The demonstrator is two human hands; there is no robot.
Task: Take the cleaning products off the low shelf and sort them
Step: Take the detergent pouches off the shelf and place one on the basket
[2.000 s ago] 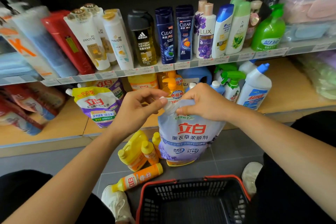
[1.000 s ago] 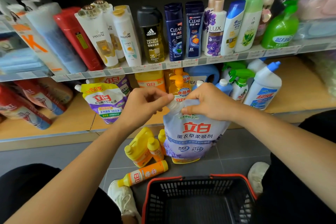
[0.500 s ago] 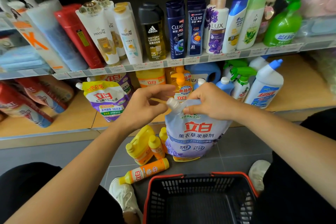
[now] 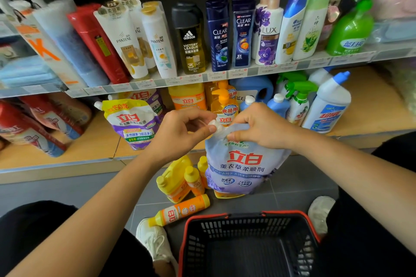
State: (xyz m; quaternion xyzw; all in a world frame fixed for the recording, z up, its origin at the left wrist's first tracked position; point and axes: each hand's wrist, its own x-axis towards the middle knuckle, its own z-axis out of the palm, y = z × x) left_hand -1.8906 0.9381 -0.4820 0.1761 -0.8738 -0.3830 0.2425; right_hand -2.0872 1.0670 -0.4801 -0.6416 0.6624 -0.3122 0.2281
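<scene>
While my right hand [image 4: 258, 128] pinches the top of the lavender softener pouch [image 4: 243, 164], upright just in front of the low shelf's [image 4: 67, 155] front edge, my left hand [image 4: 180, 135] closes thumb and forefinger on its white cap [image 4: 213, 125]. Floor, left of the pouch: yellow bottles [image 4: 175, 182] standing; one orange bottle [image 4: 182, 210] lying beside the black basket's red rim [image 4: 247, 215]. Shelf, near front edge: purple refill pouch [image 4: 132, 123].

Hands, left [image 4: 180, 134] and right [image 4: 258, 128], on pouch [image 4: 244, 164]
</scene>
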